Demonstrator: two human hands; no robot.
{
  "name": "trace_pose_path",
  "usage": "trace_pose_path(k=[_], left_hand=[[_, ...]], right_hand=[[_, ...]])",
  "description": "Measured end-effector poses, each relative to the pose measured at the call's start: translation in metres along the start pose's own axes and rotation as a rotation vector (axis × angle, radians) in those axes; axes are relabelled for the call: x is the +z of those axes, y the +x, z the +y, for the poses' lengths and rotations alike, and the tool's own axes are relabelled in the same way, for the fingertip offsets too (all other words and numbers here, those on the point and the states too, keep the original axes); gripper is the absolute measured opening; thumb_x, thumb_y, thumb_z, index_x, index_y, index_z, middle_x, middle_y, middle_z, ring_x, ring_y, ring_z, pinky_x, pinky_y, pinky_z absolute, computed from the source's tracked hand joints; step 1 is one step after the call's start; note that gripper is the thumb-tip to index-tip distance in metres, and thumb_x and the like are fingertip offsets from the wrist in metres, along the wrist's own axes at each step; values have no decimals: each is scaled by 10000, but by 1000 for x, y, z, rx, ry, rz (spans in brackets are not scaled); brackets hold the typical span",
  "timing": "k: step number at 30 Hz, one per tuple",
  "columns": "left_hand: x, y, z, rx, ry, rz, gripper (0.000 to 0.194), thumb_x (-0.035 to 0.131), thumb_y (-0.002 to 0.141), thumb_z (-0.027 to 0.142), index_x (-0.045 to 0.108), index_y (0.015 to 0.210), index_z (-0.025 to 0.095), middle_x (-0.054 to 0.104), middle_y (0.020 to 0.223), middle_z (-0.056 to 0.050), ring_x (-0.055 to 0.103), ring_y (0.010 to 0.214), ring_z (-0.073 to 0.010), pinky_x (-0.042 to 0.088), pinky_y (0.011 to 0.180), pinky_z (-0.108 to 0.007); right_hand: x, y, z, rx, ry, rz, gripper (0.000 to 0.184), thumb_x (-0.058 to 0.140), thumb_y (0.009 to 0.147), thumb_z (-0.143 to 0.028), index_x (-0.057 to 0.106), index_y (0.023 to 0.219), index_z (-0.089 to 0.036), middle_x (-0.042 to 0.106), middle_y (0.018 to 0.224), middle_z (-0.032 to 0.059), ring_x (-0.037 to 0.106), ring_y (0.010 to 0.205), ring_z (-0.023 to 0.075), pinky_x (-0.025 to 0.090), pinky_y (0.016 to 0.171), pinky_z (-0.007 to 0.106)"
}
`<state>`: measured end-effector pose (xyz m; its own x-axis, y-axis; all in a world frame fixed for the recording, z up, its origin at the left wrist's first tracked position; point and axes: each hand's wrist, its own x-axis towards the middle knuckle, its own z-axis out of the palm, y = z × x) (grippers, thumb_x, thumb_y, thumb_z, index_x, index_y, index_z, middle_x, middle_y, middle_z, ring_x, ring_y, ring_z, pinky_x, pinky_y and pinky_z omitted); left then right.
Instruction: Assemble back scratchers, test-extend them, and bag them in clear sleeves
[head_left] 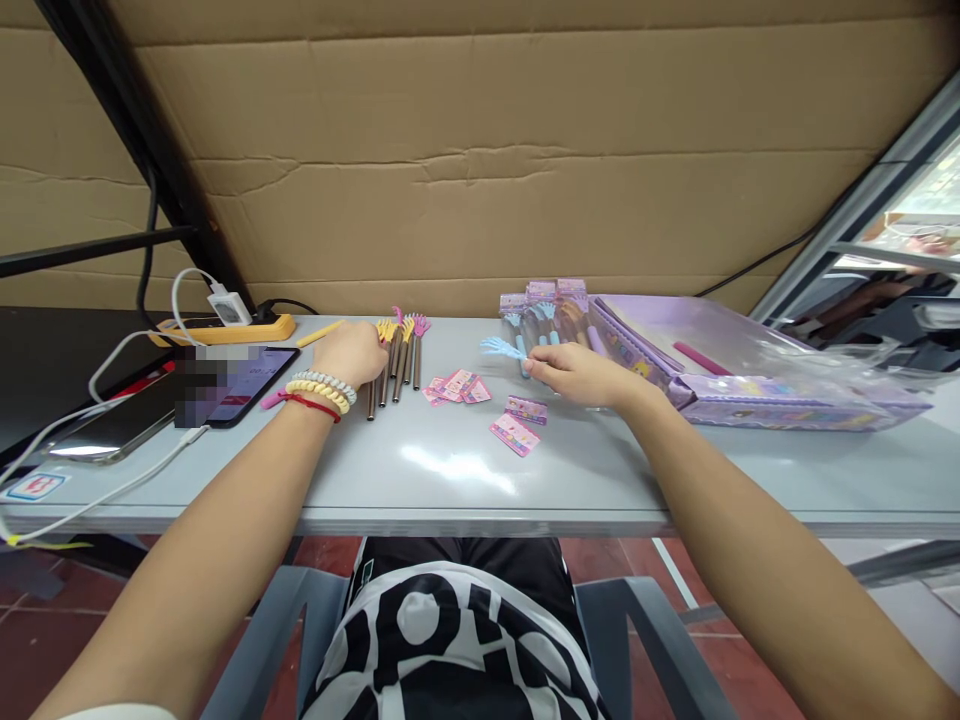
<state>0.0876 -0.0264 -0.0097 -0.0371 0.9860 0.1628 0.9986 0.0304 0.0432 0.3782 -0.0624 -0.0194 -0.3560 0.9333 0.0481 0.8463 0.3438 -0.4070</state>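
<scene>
Across the grey table (585, 475), we have both hands out over small sticks with hand-shaped ends. Our left hand (352, 352) is palm down with its fingers curled at the near side of a row of brown sticks (394, 370), which have yellow and pink ends pointing toward the cardboard wall (480, 230). We cannot tell whether that hand grips one of them, since its fingertips are hidden. Just beyond it lies a yellow stick (319, 333), and a pink piece (274, 399) shows beside our wrist.

Our right hand (574, 372) pinches a light blue stick (504, 347) between thumb and fingers, its splayed end pointing left. Right behind that hand, we see wrapped sticks (544, 325) side by side, with pink cards at their tops.

Between our hands there is a small cluster of pink cards (456, 387), and nearer to us are two more, a purplish card (526, 408) and a pink card (515, 434), close together. To our right sits an open purple box (765, 400) with a dark pink stick (701, 358) and clear plastic (832, 365) in it. To our left are two phones (251, 385), white cables (161, 462) and a yellow power strip (277, 328) with a white plug (229, 305).
</scene>
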Motion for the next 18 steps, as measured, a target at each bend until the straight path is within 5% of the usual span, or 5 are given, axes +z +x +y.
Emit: trace_pose_path(k=[7, 18], left_hand=[[-2, -2, -2, -12, -4, -16, 344, 476, 721, 207, 697, 977, 146, 691, 1022, -190, 630, 968, -361, 496, 731, -412], [-2, -1, -2, -20, -15, -6, 351, 464, 731, 213, 698, 982, 142, 692, 1017, -192, 631, 974, -360, 498, 744, -415]], right_hand=[[0, 0, 1, 44, 106, 56, 191, 372, 858, -312, 453, 733, -192, 502, 594, -16, 442, 554, 117, 319, 571, 252], [-1, 0, -1, -73, -57, 105, 305, 363, 901, -412, 564, 842, -190, 552, 638, -3, 468, 590, 128, 319, 602, 257]])
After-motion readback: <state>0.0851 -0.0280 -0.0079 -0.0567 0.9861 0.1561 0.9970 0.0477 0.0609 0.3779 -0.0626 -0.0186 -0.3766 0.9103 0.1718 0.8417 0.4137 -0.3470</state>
